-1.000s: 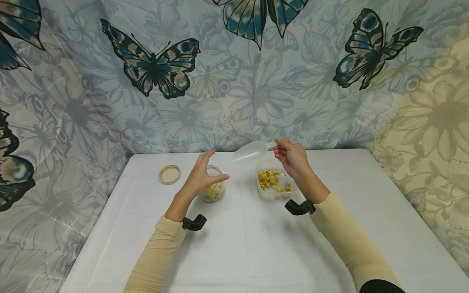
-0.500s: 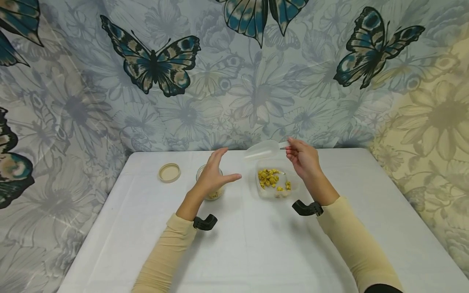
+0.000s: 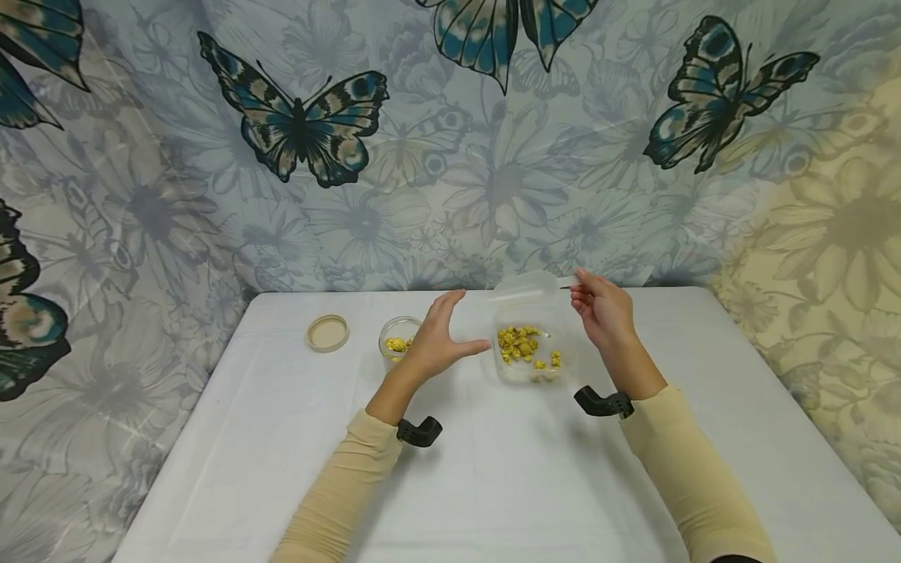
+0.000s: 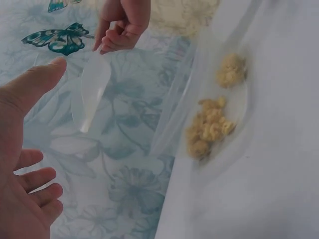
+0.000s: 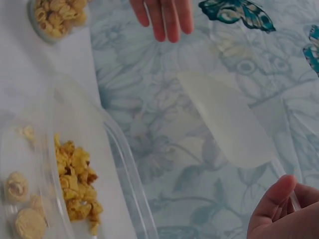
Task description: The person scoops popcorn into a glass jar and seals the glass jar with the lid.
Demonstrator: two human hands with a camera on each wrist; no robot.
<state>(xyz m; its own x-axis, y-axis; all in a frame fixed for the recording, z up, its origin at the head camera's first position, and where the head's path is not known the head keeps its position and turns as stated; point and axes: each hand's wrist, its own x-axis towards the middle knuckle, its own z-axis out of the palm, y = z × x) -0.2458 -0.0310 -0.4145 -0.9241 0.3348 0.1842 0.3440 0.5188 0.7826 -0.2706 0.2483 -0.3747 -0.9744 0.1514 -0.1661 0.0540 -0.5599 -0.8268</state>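
A translucent plastic scoop point(image 3: 529, 288) is held by its handle in my right hand point(image 3: 607, 311), above the back of a clear plastic container point(image 3: 504, 374). Yellow popcorn point(image 3: 517, 342) lies in that container, mostly on its left side, with a few pieces at the front right. Between the glass jar point(image 3: 391, 361) and the container hovers my left hand point(image 3: 438, 344), thumb and fingers spread, holding nothing. It partly hides the jar, which has popcorn inside. In the right wrist view the scoop point(image 5: 229, 122) looks to have no popcorn on it.
A round cream-coloured lid point(image 3: 327, 333) lies on the white-covered table point(image 3: 464, 485), left of the jar. Behind the table's far edge hangs a butterfly-patterned cloth point(image 3: 507, 180).
Both hands have moved to the right. The scoop has gone along in the right hand, from between jar and container to above the container. More of the jar now shows behind the left hand.
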